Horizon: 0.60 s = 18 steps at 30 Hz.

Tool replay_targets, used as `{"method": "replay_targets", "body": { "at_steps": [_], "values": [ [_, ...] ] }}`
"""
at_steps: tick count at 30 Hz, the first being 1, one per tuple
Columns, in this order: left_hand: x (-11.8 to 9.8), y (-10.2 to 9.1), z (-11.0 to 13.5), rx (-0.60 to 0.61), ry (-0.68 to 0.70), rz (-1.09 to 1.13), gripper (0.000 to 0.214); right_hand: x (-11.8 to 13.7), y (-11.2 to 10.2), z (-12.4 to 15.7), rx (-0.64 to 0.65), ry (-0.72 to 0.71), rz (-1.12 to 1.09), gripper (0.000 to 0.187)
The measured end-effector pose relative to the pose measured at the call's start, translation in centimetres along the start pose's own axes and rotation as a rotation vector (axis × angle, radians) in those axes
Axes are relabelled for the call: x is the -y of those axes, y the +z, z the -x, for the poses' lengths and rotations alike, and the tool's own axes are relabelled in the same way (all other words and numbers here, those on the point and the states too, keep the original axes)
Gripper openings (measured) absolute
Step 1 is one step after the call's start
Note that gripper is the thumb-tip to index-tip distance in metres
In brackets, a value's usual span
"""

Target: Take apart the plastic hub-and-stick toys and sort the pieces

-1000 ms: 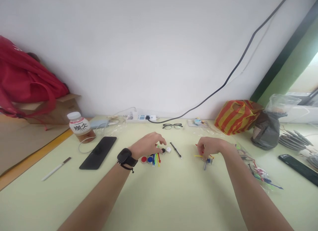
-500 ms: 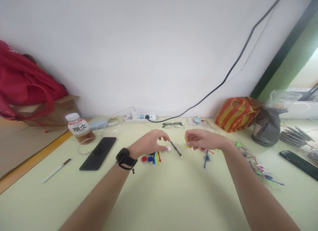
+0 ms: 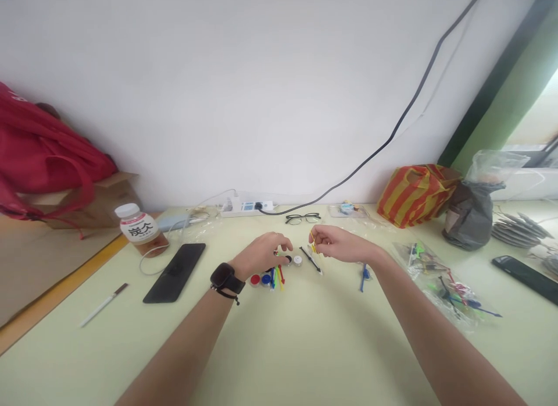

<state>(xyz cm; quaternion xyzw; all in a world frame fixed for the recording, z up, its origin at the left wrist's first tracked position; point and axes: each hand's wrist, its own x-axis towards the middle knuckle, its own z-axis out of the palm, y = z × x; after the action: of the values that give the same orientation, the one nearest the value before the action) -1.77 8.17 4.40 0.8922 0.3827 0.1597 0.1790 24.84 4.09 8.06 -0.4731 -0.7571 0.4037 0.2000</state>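
Observation:
My right hand (image 3: 339, 243) is closed in a pinch on a small yellow plastic piece (image 3: 313, 248), held over the table. Its exact shape is partly hidden by my fingers. My left hand (image 3: 264, 253) hovers with fingers curved and apart, holding nothing visible. A white disc (image 3: 297, 260) and a black and a white arrow (image 3: 311, 260) lie between the hands. Below my left hand are a red disc (image 3: 255, 280), a blue disc (image 3: 266, 280) and several coloured arrows (image 3: 278, 277). A blue arrow piece (image 3: 363, 277) rests below my right wrist.
Clear bags of coloured parts (image 3: 453, 287) lie right, near a dark phone (image 3: 525, 278). On the left are a black phone (image 3: 174, 273), a pen (image 3: 104, 305) and a bottle (image 3: 142, 230). Behind stand glasses (image 3: 303, 218), a power strip (image 3: 247, 207) and a striped bag (image 3: 416, 195).
My right hand has moved left with the yellow piece, toward my left hand. The left hand has shifted slightly, staying open.

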Motion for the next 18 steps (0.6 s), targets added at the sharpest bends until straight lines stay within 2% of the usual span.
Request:
{"method": "replay_targets", "body": {
  "at_steps": [3, 7, 10, 14, 18],
  "values": [
    [-0.9, -0.5, -0.1, -0.044, 0.016, 0.071, 0.026, 0.0, 0.3, -0.3, -0.031, -0.038, -0.026, 0.016],
    [-3.4, -1.7, -0.2, -0.147, 0.083, 0.315, 0.033, 0.5, 1.0, -0.6, -0.065, -0.109, -0.14, 0.012],
    [-5.1, -2.1, -0.3, -0.152, 0.146, 0.468, 0.029, 0.9, 1.6, -1.0, -0.11, -0.154, -0.247, 0.008],
    [-5.6, -1.8, -0.4, -0.189, 0.161, 0.448, 0.018, 1.0, 2.6, -1.5, -0.14, -0.188, -0.307, 0.008],
    [-5.1, -1.3, -0.3, -0.168, 0.108, 0.391, 0.006, 0.3, 3.2, -2.1, -0.159, -0.149, -0.177, 0.005]
  ]
}}
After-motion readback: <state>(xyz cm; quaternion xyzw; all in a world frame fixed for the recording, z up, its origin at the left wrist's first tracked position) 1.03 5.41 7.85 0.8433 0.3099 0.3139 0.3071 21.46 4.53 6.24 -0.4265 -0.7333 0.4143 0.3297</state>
